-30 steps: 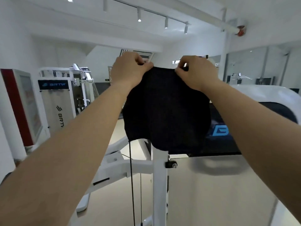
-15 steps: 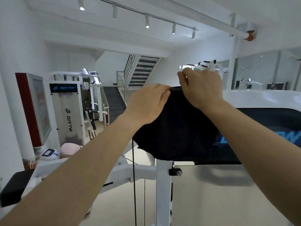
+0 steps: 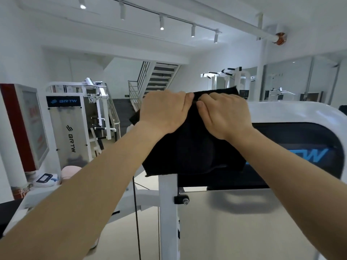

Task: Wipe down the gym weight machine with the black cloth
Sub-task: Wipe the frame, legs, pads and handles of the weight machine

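Observation:
The black cloth point(image 3: 193, 151) hangs in front of me, folded over on itself, held up at its top edge. My left hand point(image 3: 165, 111) and my right hand point(image 3: 223, 113) grip that edge side by side, fingertips almost touching. Behind the cloth stands the white weight machine point(image 3: 293, 112), with a rounded white top, a dark panel with blue lettering point(image 3: 315, 156) and a white upright post point(image 3: 168, 212). The cloth hides the left part of the dark panel. I cannot tell whether the cloth touches the machine.
A black cable point(image 3: 136, 218) runs down left of the post. Another white weight machine point(image 3: 69, 128) stands at the left, beside a red-edged sign board point(image 3: 24, 126). A staircase point(image 3: 159, 77) rises at the back. Mirrors and more equipment point(image 3: 231, 77) line the right wall.
My hands came together from apart, folding the cloth's top corners onto each other. Hands and cloth now sit lower in view, with more ceiling showing.

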A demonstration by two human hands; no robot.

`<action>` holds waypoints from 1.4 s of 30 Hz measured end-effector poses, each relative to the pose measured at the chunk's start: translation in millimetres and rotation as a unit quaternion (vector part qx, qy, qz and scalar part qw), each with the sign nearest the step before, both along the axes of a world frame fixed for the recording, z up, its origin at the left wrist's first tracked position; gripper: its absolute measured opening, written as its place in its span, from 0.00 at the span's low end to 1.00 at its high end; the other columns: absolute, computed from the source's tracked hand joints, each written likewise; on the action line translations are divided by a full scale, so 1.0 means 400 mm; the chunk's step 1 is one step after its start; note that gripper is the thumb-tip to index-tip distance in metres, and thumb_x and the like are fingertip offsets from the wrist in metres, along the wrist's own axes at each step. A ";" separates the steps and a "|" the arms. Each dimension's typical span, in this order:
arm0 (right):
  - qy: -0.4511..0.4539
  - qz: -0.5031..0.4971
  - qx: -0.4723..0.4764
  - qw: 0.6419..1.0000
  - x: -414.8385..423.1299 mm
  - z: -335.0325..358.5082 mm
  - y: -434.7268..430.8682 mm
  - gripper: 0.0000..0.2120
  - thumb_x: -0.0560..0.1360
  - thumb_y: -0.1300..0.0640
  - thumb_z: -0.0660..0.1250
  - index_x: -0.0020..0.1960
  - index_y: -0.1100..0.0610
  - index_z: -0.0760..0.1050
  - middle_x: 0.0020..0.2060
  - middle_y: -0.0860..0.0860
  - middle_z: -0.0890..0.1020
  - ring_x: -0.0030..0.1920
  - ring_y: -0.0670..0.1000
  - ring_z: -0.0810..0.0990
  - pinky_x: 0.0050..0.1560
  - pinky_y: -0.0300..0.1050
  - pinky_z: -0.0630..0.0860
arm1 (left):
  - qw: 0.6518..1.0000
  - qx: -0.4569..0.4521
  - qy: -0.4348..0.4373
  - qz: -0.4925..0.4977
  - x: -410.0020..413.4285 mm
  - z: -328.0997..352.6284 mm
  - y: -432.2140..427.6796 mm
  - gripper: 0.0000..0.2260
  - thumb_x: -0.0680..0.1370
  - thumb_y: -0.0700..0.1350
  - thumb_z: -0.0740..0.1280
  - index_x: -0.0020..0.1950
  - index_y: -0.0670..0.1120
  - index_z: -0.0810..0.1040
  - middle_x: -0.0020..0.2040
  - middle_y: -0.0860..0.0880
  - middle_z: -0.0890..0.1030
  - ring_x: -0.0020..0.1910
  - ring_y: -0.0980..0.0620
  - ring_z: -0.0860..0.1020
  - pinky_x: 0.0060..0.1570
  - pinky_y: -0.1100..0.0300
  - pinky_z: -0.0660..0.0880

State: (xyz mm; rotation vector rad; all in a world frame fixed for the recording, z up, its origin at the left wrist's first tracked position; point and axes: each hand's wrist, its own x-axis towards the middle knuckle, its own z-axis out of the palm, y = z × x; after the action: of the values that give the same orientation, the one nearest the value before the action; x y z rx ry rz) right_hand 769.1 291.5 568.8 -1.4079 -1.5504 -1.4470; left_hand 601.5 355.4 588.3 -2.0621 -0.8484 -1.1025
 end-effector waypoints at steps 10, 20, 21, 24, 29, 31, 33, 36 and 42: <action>0.049 -0.041 0.001 0.998 0.302 -0.010 -0.136 0.21 0.83 0.47 0.49 0.48 0.56 0.78 0.37 0.52 0.80 0.39 0.58 0.78 0.39 0.49 0.68 | 0.995 0.053 0.070 -0.038 0.293 0.005 -0.120 0.25 0.85 0.58 0.43 0.45 0.49 0.76 0.32 0.52 0.70 0.30 0.49 0.69 0.32 0.54 0.58; 0.077 -0.075 0.014 0.994 0.212 -0.016 -0.095 0.23 0.83 0.48 0.47 0.45 0.55 0.78 0.36 0.51 0.80 0.37 0.58 0.77 0.42 0.52 0.67 | 0.993 0.082 0.053 -0.063 0.213 -0.013 -0.072 0.21 0.85 0.55 0.49 0.44 0.48 0.77 0.36 0.49 0.81 0.31 0.44 0.77 0.31 0.55 0.61; 0.072 -0.069 0.004 0.995 0.167 -0.011 -0.076 0.23 0.83 0.48 0.47 0.43 0.55 0.77 0.35 0.51 0.80 0.36 0.58 0.77 0.41 0.52 0.68 | 0.994 0.087 0.044 -0.054 0.172 -0.015 -0.055 0.21 0.85 0.55 0.49 0.43 0.48 0.77 0.35 0.50 0.80 0.31 0.44 0.77 0.31 0.56 0.61; 0.044 -0.045 -0.020 0.998 0.024 0.009 -0.023 0.22 0.82 0.47 0.47 0.37 0.54 0.71 0.30 0.50 0.77 0.29 0.56 0.72 0.34 0.49 0.64 | 0.995 0.088 0.028 -0.038 0.032 -0.024 0.000 0.22 0.85 0.55 0.48 0.42 0.49 0.77 0.34 0.52 0.79 0.30 0.48 0.76 0.29 0.57 0.61; 0.012 -0.032 -0.060 0.998 -0.114 0.027 0.029 0.21 0.82 0.45 0.43 0.37 0.51 0.65 0.29 0.47 0.70 0.29 0.54 0.67 0.31 0.47 0.60 | 0.996 0.072 -0.006 -0.058 -0.101 -0.022 0.052 0.20 0.85 0.53 0.49 0.40 0.50 0.73 0.33 0.52 0.77 0.31 0.47 0.76 0.29 0.54 0.69; 0.011 -0.018 -0.050 0.999 -0.106 0.025 0.029 0.21 0.81 0.45 0.42 0.37 0.51 0.64 0.29 0.48 0.72 0.29 0.55 0.69 0.31 0.47 0.60 | 0.995 0.087 -0.009 -0.047 -0.089 -0.022 0.049 0.19 0.85 0.53 0.49 0.38 0.51 0.71 0.31 0.51 0.77 0.29 0.47 0.75 0.28 0.56 0.66; 0.004 0.003 -0.033 0.999 -0.083 0.021 0.025 0.19 0.82 0.46 0.44 0.37 0.51 0.63 0.29 0.48 0.74 0.28 0.54 0.69 0.30 0.46 0.59 | 0.995 0.097 -0.019 -0.027 -0.063 -0.026 0.040 0.21 0.84 0.53 0.49 0.37 0.49 0.73 0.30 0.50 0.77 0.28 0.46 0.75 0.28 0.57 0.63; -0.007 0.025 -0.008 1.000 -0.052 0.012 0.022 0.18 0.82 0.47 0.49 0.36 0.51 0.63 0.27 0.48 0.73 0.26 0.53 0.68 0.31 0.46 0.57 | 0.995 0.096 -0.037 -0.013 -0.031 -0.032 0.026 0.22 0.84 0.53 0.50 0.36 0.49 0.75 0.30 0.50 0.78 0.28 0.46 0.75 0.29 0.57 0.60; 0.015 0.015 0.024 0.999 0.036 -0.004 -0.011 0.18 0.82 0.49 0.53 0.38 0.54 0.72 0.31 0.49 0.77 0.32 0.55 0.75 0.36 0.47 0.64 | 0.997 0.078 -0.017 -0.021 0.058 -0.026 -0.009 0.23 0.84 0.54 0.48 0.40 0.49 0.77 0.33 0.50 0.80 0.30 0.47 0.75 0.30 0.56 0.60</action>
State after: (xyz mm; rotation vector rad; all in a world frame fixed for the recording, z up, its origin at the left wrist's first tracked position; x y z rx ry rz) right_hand 783.4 287.3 567.4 -1.3676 -1.5022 -1.4285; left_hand 624.5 351.7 577.8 -1.9449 -0.7157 -1.1917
